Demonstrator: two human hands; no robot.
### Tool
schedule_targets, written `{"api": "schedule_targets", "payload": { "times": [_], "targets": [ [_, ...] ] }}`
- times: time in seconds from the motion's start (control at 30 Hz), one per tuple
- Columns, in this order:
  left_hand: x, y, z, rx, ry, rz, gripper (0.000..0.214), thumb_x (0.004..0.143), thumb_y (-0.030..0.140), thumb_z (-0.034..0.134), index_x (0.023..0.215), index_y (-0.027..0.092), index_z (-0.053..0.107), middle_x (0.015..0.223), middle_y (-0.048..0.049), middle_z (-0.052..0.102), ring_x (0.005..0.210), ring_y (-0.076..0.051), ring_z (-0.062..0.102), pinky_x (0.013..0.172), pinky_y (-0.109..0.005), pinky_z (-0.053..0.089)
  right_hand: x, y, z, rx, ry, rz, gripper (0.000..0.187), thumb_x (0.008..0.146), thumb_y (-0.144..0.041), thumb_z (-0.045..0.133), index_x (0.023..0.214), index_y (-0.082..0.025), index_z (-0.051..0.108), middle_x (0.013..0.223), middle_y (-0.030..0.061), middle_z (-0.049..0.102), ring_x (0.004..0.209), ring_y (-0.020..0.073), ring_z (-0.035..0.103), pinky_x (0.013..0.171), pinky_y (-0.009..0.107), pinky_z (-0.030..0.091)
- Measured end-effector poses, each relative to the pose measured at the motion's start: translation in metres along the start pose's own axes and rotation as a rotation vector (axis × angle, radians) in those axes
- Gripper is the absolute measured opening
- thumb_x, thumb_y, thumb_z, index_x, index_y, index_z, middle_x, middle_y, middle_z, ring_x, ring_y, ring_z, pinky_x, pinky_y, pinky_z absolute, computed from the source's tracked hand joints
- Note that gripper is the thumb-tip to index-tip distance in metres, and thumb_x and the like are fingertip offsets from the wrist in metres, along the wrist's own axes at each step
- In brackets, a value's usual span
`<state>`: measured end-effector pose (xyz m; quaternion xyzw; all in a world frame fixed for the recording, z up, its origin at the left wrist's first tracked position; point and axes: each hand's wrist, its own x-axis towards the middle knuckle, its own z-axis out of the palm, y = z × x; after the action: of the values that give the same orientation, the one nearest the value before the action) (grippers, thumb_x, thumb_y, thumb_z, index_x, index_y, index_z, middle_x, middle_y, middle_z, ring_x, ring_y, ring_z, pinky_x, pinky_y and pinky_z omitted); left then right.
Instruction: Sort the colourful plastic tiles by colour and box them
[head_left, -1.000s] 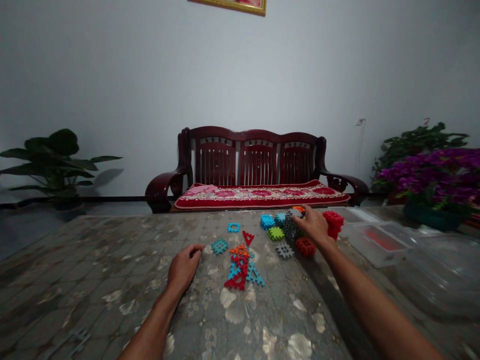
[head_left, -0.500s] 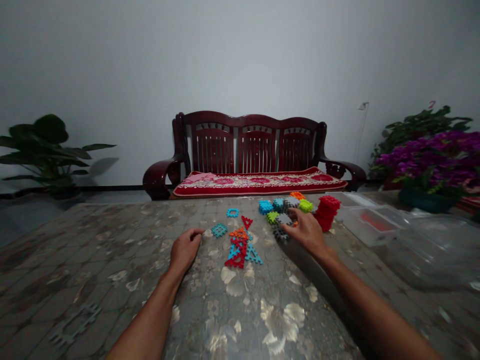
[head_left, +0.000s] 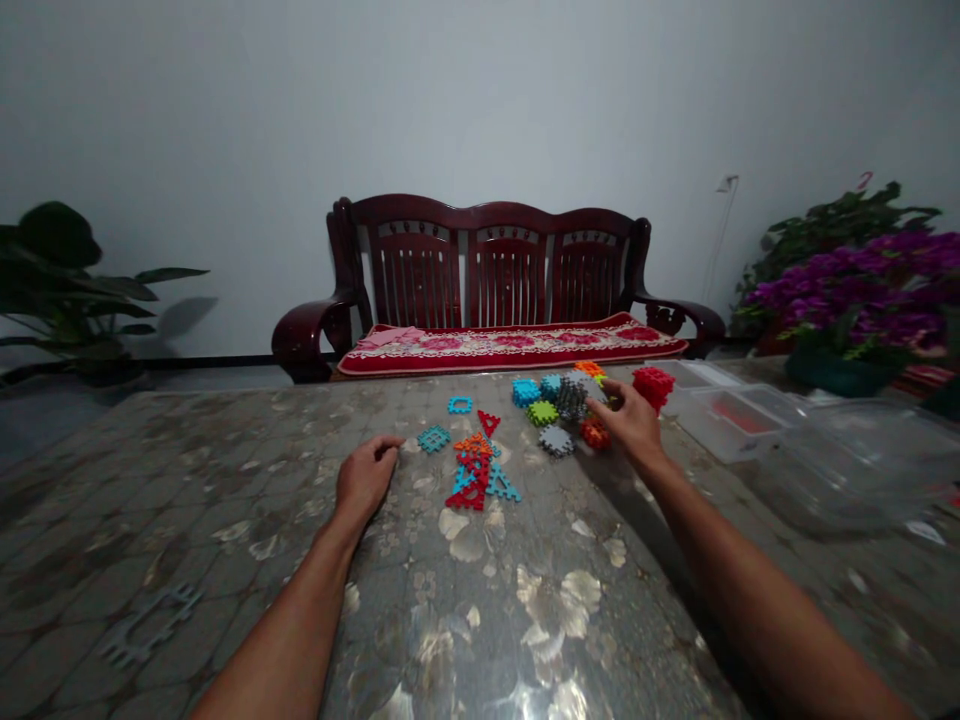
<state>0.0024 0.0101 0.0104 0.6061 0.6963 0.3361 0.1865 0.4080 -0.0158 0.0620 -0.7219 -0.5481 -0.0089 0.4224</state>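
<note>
My right hand (head_left: 632,418) is closed on a stack of grey interlocking tiles (head_left: 574,394), with thumb and fingers at its right side. In front of it lies another grey tile stack (head_left: 556,440), and an orange-red stack (head_left: 595,433) sits just under the hand. Green tiles (head_left: 542,412) and blue tiles (head_left: 525,392) stand to the left. My left hand (head_left: 365,477) rests on the table with fingers curled together and nothing visible in them. Nearest to it is a teal lattice tile (head_left: 433,438), beside a loose group of red triangles (head_left: 469,493), blue and orange pieces.
A red tile stack (head_left: 653,387) and clear plastic boxes (head_left: 739,425) stand on the right of the patterned table (head_left: 420,620). A grey frame piece (head_left: 152,625) lies front left. A wooden bench (head_left: 502,265) is behind; purple flowers (head_left: 862,290) are at right.
My right hand has shifted right and slightly away, with a grey stack now in its grip and apart from the front grey tiles. My left hand stays in place. The view has tilted slightly down.
</note>
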Motion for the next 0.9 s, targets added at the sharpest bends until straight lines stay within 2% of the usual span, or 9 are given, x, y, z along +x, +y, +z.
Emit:
{"api": "schedule_targets", "payload": {
  "times": [0.23,0.43,0.73,0.83,0.9],
  "targets": [
    [0.0,0.0,-0.001,0.012,0.002,0.011,0.031,0.083,0.029,0.051,0.101,0.023,0.075,0.099,-0.0023,0.079,0.092,-0.02,0.071,0.078,-0.026,0.049,-0.009,0.022,0.002,0.069,0.021,0.066,0.052,0.076,-0.049,0.069,0.118,-0.018,0.069,0.112,0.0103,0.075,0.096,0.025,0.07,0.089,0.038,0.054],
    [0.0,0.001,-0.001,-0.008,0.008,0.015,0.03,0.081,0.029,0.051,0.097,0.024,0.076,0.095,-0.0013,0.079,0.088,-0.02,0.071,0.075,-0.025,0.05,-0.018,0.028,0.009,0.099,-0.012,0.096,0.053,0.075,-0.046,0.069,0.119,-0.018,0.068,0.115,0.0106,0.074,0.095,0.0235,0.069,0.089,0.038,0.054],
    [-0.001,0.003,-0.002,-0.028,0.031,0.009,0.027,0.079,0.03,0.053,0.092,0.025,0.076,0.09,0.0005,0.079,0.083,-0.02,0.071,0.071,-0.024,0.049,0.002,0.037,-0.03,0.149,0.181,0.072,0.058,0.07,-0.049,0.071,0.117,-0.015,0.069,0.111,0.0133,0.074,0.087,0.0227,0.068,0.084,0.037,0.055],
    [0.0,0.0,-0.001,-0.008,0.025,-0.003,0.029,0.079,0.031,0.053,0.094,0.025,0.076,0.09,-0.0009,0.079,0.084,-0.021,0.071,0.071,-0.025,0.049,-0.003,0.038,-0.029,0.134,0.119,0.083,0.057,0.07,-0.044,0.07,0.118,-0.013,0.069,0.11,0.013,0.074,0.086,0.0224,0.068,0.083,0.037,0.055],
    [0.001,-0.002,0.0,-0.009,0.023,0.004,0.031,0.079,0.032,0.052,0.096,0.024,0.076,0.091,-0.0019,0.079,0.085,-0.021,0.07,0.073,-0.026,0.049,-0.012,0.034,-0.021,0.109,0.024,0.055,0.056,0.071,-0.041,0.069,0.12,-0.013,0.068,0.113,0.0132,0.073,0.089,0.0228,0.068,0.085,0.037,0.055]
  ]
}}
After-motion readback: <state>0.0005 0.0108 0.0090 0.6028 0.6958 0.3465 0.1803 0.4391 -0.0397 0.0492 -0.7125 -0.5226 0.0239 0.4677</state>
